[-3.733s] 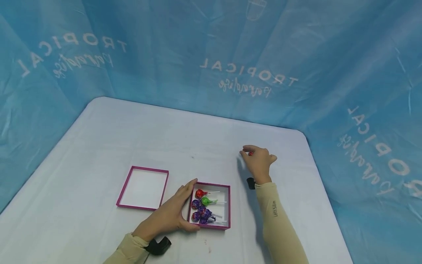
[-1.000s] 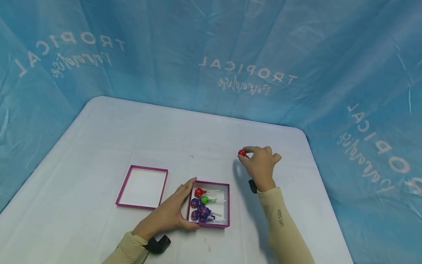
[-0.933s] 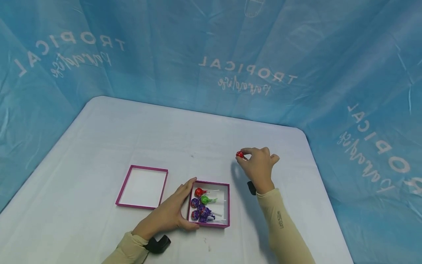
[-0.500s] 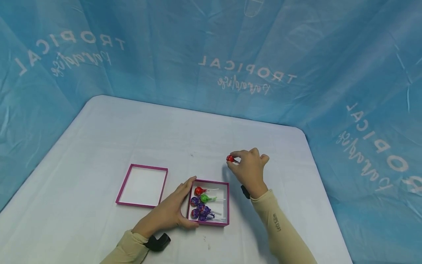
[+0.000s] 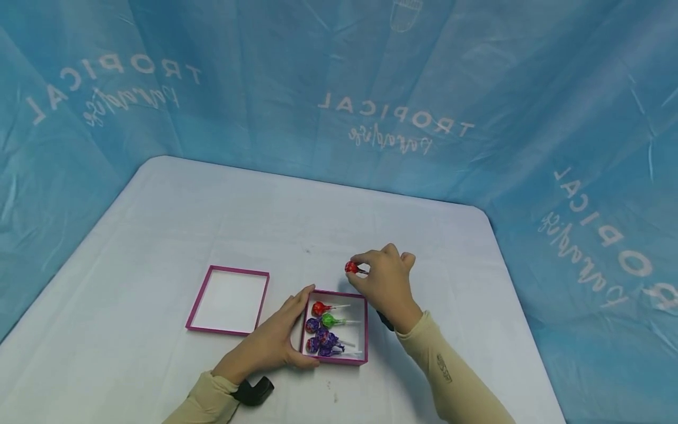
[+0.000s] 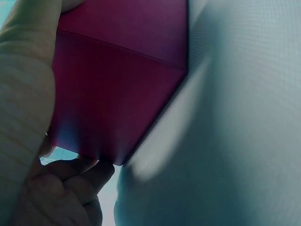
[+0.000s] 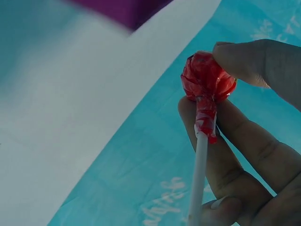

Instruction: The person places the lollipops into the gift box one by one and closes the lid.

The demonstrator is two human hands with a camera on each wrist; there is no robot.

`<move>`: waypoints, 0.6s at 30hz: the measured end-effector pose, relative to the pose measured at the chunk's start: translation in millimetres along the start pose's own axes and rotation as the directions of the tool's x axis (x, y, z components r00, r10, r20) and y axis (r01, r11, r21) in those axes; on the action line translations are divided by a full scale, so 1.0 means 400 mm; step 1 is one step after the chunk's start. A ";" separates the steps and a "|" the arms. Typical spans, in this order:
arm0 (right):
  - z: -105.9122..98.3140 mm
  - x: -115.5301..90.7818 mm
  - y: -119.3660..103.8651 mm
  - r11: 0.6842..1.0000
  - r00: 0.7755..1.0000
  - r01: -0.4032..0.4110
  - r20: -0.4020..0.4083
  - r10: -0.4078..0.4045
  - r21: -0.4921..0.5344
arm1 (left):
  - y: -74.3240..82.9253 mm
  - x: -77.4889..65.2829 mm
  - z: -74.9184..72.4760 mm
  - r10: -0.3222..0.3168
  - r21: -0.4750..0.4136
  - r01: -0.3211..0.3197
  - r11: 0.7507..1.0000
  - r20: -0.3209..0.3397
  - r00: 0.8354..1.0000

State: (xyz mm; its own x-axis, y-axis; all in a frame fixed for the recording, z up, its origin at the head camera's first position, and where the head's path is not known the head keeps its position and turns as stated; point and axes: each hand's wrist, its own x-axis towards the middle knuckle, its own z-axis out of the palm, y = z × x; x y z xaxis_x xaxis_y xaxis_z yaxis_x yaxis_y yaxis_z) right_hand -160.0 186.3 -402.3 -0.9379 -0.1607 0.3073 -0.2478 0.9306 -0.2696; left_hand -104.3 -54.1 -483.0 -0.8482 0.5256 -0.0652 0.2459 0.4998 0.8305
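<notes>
My right hand (image 5: 385, 281) pinches a red-wrapped lollipop (image 7: 207, 80) between thumb and fingertips, just beyond the far right corner of an open magenta box (image 5: 366, 335). The lollipop's white stick points back toward the palm in the right wrist view. My left hand (image 5: 267, 338) grips the box's left side, fingers at the far corner and thumb at the near one. Inside lie a red lollipop (image 5: 319, 308), a green lollipop (image 5: 329, 320) and several purple lollipops (image 5: 324, 338), heads to the left. The left wrist view shows the magenta outer wall (image 6: 113, 84) close beside the fingers.
A shallow magenta-rimmed lid (image 5: 210, 299), white inside, lies left of the box. White cloth covers the table (image 5: 254, 206). A blue printed curtain (image 5: 296, 70) stands along the far side and both flanks.
The right hand has carried the red lollipop leftward and nearer, from the right part of the table to the box's far edge. The left hand and box have stayed in place.
</notes>
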 end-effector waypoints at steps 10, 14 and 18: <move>-0.007 -0.030 -0.049 0.993 0.990 0.116 0.080 -0.115 0.001 | -0.001 -0.003 -0.004 -0.001 0.019 0.001 1.000 0.000 1.000; -0.009 -0.036 -0.064 0.987 0.979 0.162 0.127 -0.160 -0.007 | -0.001 -0.002 -0.004 0.012 0.010 -0.013 1.000 0.006 1.000; -0.014 -0.042 -0.075 0.980 0.967 0.200 0.164 -0.195 -0.011 | -0.002 0.000 -0.002 0.034 0.001 -0.034 0.999 0.006 0.999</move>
State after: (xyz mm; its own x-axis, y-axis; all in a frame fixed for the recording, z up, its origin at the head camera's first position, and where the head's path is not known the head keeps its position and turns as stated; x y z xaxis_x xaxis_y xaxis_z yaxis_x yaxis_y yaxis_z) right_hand -135.6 163.0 -394.2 -0.8984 -0.3912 0.1998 -0.4274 0.8834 -0.1923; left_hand -105.0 -55.1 -483.2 -0.8364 0.5466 -0.0401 0.2753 0.4822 0.8317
